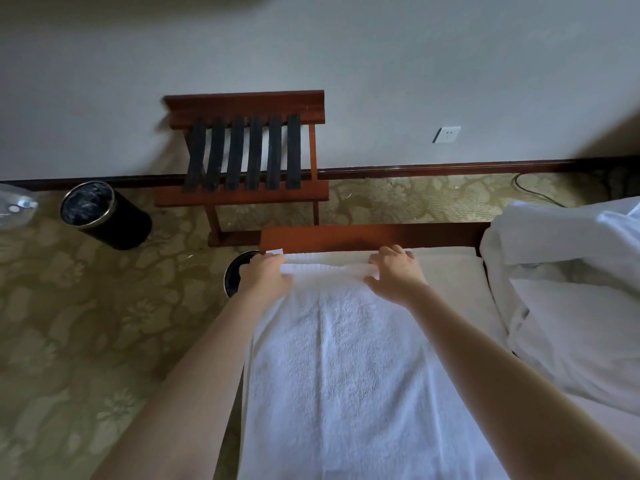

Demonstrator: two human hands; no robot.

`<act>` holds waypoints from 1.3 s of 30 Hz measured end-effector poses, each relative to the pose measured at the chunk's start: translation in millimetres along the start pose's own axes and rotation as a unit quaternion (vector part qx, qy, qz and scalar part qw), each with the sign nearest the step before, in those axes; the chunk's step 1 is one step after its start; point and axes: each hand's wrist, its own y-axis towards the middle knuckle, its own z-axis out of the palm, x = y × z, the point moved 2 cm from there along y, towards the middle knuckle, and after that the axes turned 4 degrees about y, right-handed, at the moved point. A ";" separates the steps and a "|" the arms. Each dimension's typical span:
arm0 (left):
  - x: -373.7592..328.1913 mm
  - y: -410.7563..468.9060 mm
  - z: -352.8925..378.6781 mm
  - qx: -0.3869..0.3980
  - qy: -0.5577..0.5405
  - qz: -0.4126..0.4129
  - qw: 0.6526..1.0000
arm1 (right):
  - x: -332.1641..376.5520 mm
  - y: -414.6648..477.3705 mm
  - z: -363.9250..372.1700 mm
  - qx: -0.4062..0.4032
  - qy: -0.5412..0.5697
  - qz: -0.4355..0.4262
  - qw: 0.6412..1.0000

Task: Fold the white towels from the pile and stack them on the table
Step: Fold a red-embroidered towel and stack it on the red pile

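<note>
White towel [346, 358] lies spread lengthwise on the bed [450, 271]; left hand [266, 275] and right hand [394, 271] each grip its far hem with curled fingers. Folding appears barely begun; the pile [571, 271] waits alongside.

Both bare forearms, left forearm [207, 358] and right forearm [485, 358], reach forward from the lower edge of the view and converge toward the hands. The left hand [266, 275] is palm down, its fingers curled over the far edge of the white towel [346, 358]. The right hand [394, 275], level with the left and apart from it, grips the same edge, thumb spread inward on the cloth.
</note>
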 end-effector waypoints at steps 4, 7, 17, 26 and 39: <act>2.5 -23.1 -16.1 -0.060 -0.010 -0.011 0.998 | -24.9 -27.0 -11.5 -0.063 -0.038 0.017 0.997; -1.0 -40.2 -30.3 -0.099 0.086 -0.001 0.991 | -39.0 -43.9 -24.5 -0.115 -0.076 0.052 0.989; -13.6 -70.9 -56.8 -0.093 0.173 -0.064 0.978 | -80.2 -53.8 -31.1 -0.046 0.059 0.140 0.987; -14.8 -58.4 -55.0 -0.031 0.111 -0.141 0.983 | -90.5 -19.3 -19.9 -0.001 0.121 0.143 0.982; -22.3 -74.4 -48.9 -0.081 -0.024 -0.151 0.985 | -79.1 -34.2 -39.8 -0.027 0.040 0.117 0.992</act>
